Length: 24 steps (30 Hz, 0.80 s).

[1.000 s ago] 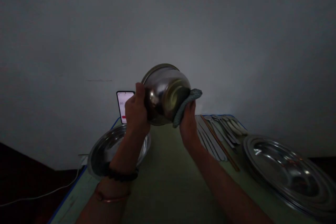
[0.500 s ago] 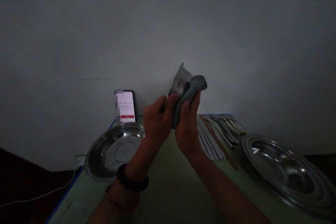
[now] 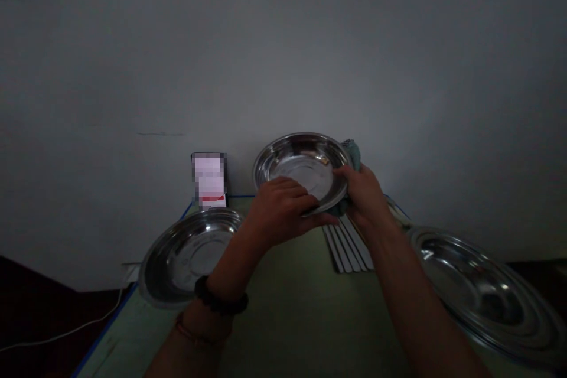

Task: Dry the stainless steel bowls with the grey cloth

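A shiny steel bowl is held above the table with its open side facing me. My left hand grips its near rim, fingers curled under and thumb across the edge. My right hand holds the bowl's right rim together with a grey-green cloth, which peeks out behind the rim.
A green table with a blue edge stands against a grey wall. On it are a steel plate at the left, larger stacked steel plates at the right and a row of cutlery behind my hands. A phone leans on the wall.
The bowl has been turned from bottom-towards-me, through edge-on, to open side facing me. Both hands have shifted to its near and right rim and sit slightly lower.
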{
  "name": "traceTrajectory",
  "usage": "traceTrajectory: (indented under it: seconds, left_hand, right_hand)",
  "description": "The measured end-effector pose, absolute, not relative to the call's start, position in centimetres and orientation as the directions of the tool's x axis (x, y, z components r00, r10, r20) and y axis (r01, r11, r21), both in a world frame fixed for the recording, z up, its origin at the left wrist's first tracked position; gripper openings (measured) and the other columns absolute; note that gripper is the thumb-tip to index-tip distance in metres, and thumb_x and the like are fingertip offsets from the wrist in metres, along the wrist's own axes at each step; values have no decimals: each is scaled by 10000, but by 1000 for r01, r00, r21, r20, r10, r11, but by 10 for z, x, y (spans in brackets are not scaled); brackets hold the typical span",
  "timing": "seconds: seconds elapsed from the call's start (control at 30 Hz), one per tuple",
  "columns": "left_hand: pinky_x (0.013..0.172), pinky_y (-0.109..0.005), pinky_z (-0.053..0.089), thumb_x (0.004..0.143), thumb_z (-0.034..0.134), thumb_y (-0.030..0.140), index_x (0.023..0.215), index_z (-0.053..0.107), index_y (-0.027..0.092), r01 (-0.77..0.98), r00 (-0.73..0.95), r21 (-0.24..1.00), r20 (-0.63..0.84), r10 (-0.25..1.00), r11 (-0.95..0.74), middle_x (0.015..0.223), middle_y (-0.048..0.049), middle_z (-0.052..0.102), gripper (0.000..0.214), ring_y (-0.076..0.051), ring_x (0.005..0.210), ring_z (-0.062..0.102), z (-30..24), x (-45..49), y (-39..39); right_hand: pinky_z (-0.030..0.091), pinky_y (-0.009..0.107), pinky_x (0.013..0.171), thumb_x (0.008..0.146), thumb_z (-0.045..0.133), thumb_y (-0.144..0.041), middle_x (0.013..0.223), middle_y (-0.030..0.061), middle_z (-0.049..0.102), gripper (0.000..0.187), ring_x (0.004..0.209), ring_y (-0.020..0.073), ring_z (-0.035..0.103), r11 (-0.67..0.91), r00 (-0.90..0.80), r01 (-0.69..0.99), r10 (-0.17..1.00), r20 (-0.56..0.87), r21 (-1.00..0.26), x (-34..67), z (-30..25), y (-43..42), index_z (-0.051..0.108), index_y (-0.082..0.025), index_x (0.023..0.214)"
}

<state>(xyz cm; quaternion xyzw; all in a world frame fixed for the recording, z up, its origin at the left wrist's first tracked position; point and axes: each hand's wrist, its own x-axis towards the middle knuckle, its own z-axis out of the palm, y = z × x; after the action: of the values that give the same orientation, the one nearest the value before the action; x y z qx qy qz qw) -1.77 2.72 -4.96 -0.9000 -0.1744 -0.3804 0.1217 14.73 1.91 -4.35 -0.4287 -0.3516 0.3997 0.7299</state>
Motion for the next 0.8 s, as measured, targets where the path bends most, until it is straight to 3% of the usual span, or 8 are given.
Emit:
traceTrajectory:
  seconds: [0.07, 0.13, 0.2, 0.27, 0.4, 0.53, 0.67, 0.8]
  left_hand:
    - [967, -411, 394, 821, 613, 357, 836, 685, 236, 442, 444, 40, 858, 257, -896, 954, -57, 716, 142, -217, 985, 634, -47, -24, 30]
    - [1073, -438, 304, 810, 623, 318, 1005, 652, 259, 440, 78, 319, 918, 390, -839, 1232, -70, 613, 206, -245, 1259, 464, -44, -29, 32]
    - [1039, -430, 365, 769, 657, 331, 1054, 612, 257, 200, -217, 689, 725, 654, -697, 1300, -82, 545, 298, -272, 1331, 372, -40, -33, 34]
    - [924, -433, 470, 713, 684, 322, 948, 622, 217, -87, -219, 880, 440, 871, -466, 1164, -115, 606, 265, -316, 1235, 478, -37, -36, 36]
    - [660, -392, 549, 649, 642, 253, 684, 601, 144, -352, -27, 926, 137, 990, -137, 750, -124, 643, 122, -283, 799, 655, -33, -40, 42]
    - [484, -255, 487, 655, 694, 264, 725, 601, 149, -489, -74, 871, 10, 997, -45, 691, -61, 624, 163, -153, 576, 592, -33, -39, 47]
    - [552, -276, 527, 749, 645, 544, 1065, 603, 262, -351, -28, 927, 129, 991, -131, 1002, -72, 678, 425, -198, 777, 660, -38, -27, 42]
    - [791, -387, 550, 826, 383, 699, 1130, 602, 272, -228, 227, 953, 251, 941, -199, 1211, -107, 638, 568, -275, 1117, 595, -47, -6, 29]
  right_hand:
    - [455, 217, 492, 582, 616, -150, 562, -60, 603, 163, 507, 105, 555, 321, 462, -300, 873, 157, -899, 147, -46, 23, 613, -178, 742]
    - [494, 246, 549, 598, 630, -165, 603, -46, 636, 176, 545, 117, 583, 339, 478, -320, 864, 158, -885, 145, -48, 25, 622, -186, 772]
    - [523, 284, 619, 626, 675, -231, 690, -20, 678, 220, 616, 134, 618, 368, 471, -306, 860, 196, -878, 141, -49, 26, 635, -192, 839]
    - [531, 309, 656, 655, 711, -360, 754, 11, 693, 297, 674, 147, 633, 376, 452, -229, 858, 244, -898, 139, -53, 27, 650, -181, 885]
    - [508, 289, 591, 684, 670, -560, 671, 28, 657, 425, 648, 154, 616, 312, 426, -70, 868, 255, -947, 151, -61, 31, 659, -148, 785]
    - [501, 287, 560, 723, 637, -550, 673, 25, 634, 398, 640, 166, 620, 388, 611, -95, 750, 253, -917, 173, -53, 28, 638, -157, 783]
    - [528, 386, 796, 830, 497, -560, 918, 70, 678, 428, 915, 219, 646, 491, 687, 138, 578, 440, -860, 166, -39, 17, 644, -183, 970]
    - [257, 535, 1117, 869, 341, -652, 1428, 118, 452, 646, 1383, 284, 328, 445, 365, 307, 761, 536, -841, 124, -54, 18, 478, -222, 1331]
